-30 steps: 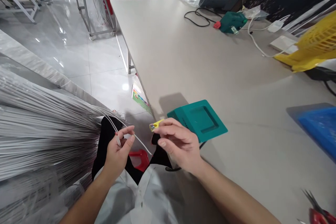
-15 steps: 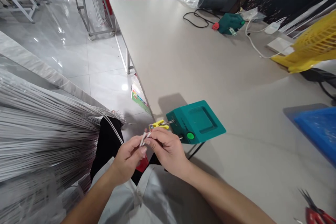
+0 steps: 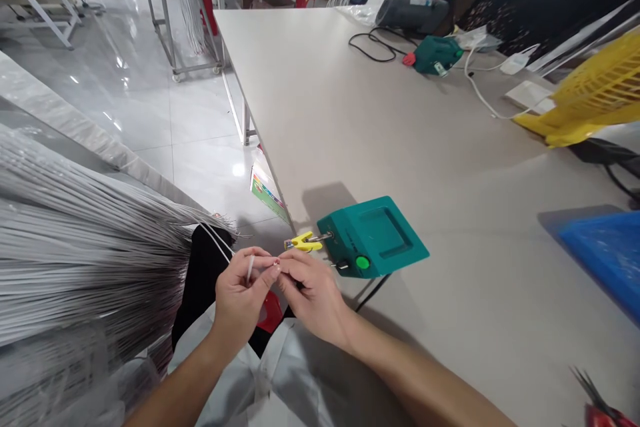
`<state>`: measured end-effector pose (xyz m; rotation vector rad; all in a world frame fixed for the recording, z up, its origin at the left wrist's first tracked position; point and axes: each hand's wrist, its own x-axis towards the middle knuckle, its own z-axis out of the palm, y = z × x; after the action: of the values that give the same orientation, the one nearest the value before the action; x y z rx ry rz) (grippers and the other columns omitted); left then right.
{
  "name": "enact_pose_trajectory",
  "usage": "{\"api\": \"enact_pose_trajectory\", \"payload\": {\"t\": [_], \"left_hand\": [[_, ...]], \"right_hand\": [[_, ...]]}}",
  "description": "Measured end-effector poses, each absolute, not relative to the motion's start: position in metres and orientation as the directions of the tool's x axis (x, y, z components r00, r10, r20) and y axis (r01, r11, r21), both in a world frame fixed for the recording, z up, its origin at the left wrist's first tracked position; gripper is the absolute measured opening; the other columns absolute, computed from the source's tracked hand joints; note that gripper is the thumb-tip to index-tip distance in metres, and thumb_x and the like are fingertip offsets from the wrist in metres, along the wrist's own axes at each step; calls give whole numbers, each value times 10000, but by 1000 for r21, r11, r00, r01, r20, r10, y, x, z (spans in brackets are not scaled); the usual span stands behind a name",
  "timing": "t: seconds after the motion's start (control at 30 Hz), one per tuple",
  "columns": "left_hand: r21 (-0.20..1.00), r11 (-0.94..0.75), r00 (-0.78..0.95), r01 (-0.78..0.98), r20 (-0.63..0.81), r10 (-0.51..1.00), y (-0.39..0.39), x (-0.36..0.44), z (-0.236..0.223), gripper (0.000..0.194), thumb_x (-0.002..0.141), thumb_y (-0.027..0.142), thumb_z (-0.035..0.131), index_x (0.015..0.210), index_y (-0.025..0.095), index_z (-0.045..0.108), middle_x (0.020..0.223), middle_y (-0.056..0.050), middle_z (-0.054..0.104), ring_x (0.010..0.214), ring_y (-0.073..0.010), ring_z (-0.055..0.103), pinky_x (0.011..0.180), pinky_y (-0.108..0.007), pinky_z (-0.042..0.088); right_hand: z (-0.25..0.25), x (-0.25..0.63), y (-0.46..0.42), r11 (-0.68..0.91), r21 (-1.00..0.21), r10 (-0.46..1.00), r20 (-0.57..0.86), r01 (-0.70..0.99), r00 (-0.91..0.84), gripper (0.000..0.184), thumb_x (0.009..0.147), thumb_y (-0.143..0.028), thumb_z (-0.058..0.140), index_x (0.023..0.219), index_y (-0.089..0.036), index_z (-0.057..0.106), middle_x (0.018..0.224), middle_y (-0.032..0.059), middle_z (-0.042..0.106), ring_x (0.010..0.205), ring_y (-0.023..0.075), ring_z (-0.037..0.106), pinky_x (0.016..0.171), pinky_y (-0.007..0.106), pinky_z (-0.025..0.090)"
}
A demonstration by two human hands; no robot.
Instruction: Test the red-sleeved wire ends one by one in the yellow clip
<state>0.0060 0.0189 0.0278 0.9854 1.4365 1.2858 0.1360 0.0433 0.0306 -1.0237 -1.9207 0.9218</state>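
Pale tabletop (image 3: 450, 160), ctr to lwr rt of frame. On it: teal unit (image 3: 370, 237) nr ctr, blue tray (image 3: 607, 253) & red-handled tool (image 3: 600, 415) rt side, yellow slatted item (image 3: 597, 90), dk green box (image 3: 435, 55) upr rt.

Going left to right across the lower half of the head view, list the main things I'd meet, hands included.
Bundle of white wires → left hand → right hand → teal device → blue tray-like object.

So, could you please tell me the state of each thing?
Left hand, closed on white cable
Right hand, fingertips meeting left's, grip unclear
Yellow clip, at metal rod end
Green device, resting on table
Green button, unclear if pressed
Red-handled tool, partly out of view
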Motion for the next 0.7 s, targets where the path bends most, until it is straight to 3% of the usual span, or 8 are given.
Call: {"api": "enact_pose_trajectory", "payload": {"t": [0.17,0.5,0.7], "left_hand": [[976,216,-310,-21,-212,927,19,3,23,128,684,272,697,756,166,701,736,-32,683,672,-148,592,661,-260,477],[987,127,-314,103,-89,945,18,8,17,36,641,208,693,635,180,671,651,-14,642,607,-137,555,551,-230,444],[973,228,-263,47,-208,942,16,11,26,92,687,244,666,711,155,675,677,-18,654,580,-123,546,547,-223,435]], "right_hand": [[34,139,47,427,-838,900,356,339,-252,185,818,-126,505,915,-203,643,834,61,639,799,158,593,707,286,501],[33,134,45,455,-823,888,392,339,-240,70,766,-176,591,807,-195,643,739,45,628,694,145,588,606,263,509],[34,137,48,456,-824,888,396,337,-234,119,806,-133,528,789,-196,627,739,49,642,735,155,592,667,285,507]]}}
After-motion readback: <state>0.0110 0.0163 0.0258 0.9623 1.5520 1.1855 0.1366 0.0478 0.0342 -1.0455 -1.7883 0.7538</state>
